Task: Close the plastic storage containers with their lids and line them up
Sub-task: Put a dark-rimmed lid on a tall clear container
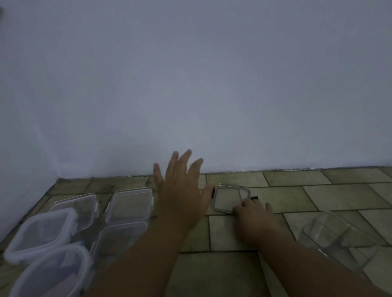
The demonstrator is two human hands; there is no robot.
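Fingers of the right hand (252,217) are curling onto the near corner of the clear lid (229,198), which is lying flat on the tiled floor (340,196). Just left of that lid, the left hand (182,193) is hovering with fingers spread, gripping nothing. Right of the lid, nearer the person, an open container (337,237) is sitting (blurred). Well left of the lid, lidded containers (41,230) are clustering.

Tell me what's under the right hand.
The right hand rests on the near corner of a flat clear lid lying on the tiled floor. The palm covers that corner, so whether the fingers grip it cannot be seen.
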